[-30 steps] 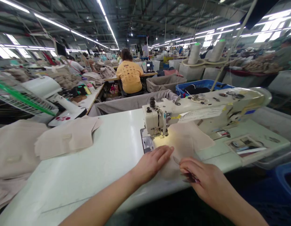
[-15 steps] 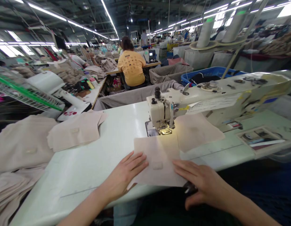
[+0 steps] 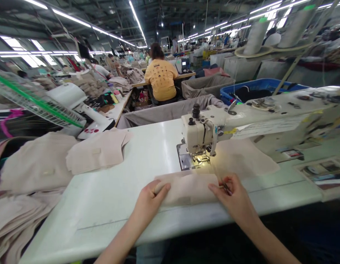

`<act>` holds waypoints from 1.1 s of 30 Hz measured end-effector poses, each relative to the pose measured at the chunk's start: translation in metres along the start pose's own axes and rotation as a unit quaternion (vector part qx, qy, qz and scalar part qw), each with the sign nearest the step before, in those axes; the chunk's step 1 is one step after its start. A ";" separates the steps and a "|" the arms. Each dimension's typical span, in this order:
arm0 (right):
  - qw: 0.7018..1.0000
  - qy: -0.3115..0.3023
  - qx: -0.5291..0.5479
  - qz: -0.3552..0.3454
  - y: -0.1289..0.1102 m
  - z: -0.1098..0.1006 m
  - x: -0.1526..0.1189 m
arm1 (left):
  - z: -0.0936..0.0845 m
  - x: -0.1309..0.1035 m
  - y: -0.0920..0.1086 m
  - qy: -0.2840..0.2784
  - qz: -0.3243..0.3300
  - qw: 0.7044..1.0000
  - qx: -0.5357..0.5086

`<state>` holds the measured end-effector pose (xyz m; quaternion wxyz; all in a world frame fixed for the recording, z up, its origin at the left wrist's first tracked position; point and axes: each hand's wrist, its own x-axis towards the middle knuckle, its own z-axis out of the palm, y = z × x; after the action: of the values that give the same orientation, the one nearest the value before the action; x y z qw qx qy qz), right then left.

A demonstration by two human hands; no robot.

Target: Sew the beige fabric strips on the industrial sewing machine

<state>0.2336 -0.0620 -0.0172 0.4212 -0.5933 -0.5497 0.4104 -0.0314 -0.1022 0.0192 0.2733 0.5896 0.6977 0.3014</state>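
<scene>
A beige fabric piece [image 3: 190, 189] lies in front of the sewing machine [image 3: 197, 135], its near part folded or curled up. My left hand [image 3: 153, 196] pinches its left edge between thumb and fingers. At the right edge, my right hand [image 3: 229, 190] grips the same fabric, and a small dark metal tool, perhaps thread snips [image 3: 225, 187], sticks out among its fingers. The lit presser foot [image 3: 203, 158] is just beyond the fabric. Another beige panel [image 3: 241, 157] lies under the machine arm, to the right of the needle.
Stacked beige pieces [image 3: 97, 152] lie on the table's left, with a larger pile [image 3: 35, 165] beside them. A white fan [image 3: 68, 97] stands behind. At right are a tray of small tools [image 3: 326, 172] and thread cones [image 3: 256, 36]. Ahead, a person in a yellow shirt [image 3: 161, 79] sits facing away.
Both hands went from lying flat on the fabric to gripping its side edges. The fabric's near part has been lifted and folded away from me. The view has shifted slightly left.
</scene>
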 end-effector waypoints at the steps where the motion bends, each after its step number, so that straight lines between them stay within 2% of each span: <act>1: 1.000 -0.007 -0.016 -0.010 0.000 0.000 -0.004 | 0.002 -0.001 -0.001 0.015 0.006 1.000 0.013; 6: 0.989 -0.106 -0.091 -0.050 -0.009 -0.003 -0.008 | 0.009 -0.007 0.002 0.078 0.015 0.997 0.024; 9: 0.981 -0.134 -0.127 -0.051 -0.009 0.000 0.001 | 0.011 -0.010 0.004 0.094 0.022 0.995 0.016; 12: 0.976 -0.142 -0.154 -0.060 -0.003 0.001 0.007 | 0.011 -0.014 0.003 0.099 0.020 0.995 0.016; 15: 0.973 -0.142 -0.170 -0.069 0.003 0.000 0.006 | 0.010 -0.017 -0.002 0.111 -0.019 0.993 0.031; 20: 0.971 -0.111 -0.194 -0.079 0.002 -0.001 0.001 | 0.013 -0.023 -0.007 0.130 -0.075 0.988 0.031; 23: 0.971 -0.102 -0.199 -0.085 0.001 -0.001 0.000 | 0.016 -0.027 -0.007 0.151 -0.084 0.985 0.009; 26: 0.968 -0.098 -0.211 -0.095 0.004 -0.001 0.000 | 0.016 -0.029 -0.007 0.162 -0.054 0.985 -0.001; 30: 0.964 -0.102 -0.225 -0.099 0.009 -0.004 0.001 | 0.013 -0.030 -0.010 0.128 0.036 0.991 0.022; 33: 0.961 -0.113 -0.234 -0.093 0.011 -0.006 0.002 | 0.013 -0.030 -0.012 0.128 0.044 0.990 0.025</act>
<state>0.2429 -0.0607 -0.0258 0.2419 -0.5713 -0.7272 0.2937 -0.0250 -0.1323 0.0019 0.1536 0.5832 0.7073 0.3689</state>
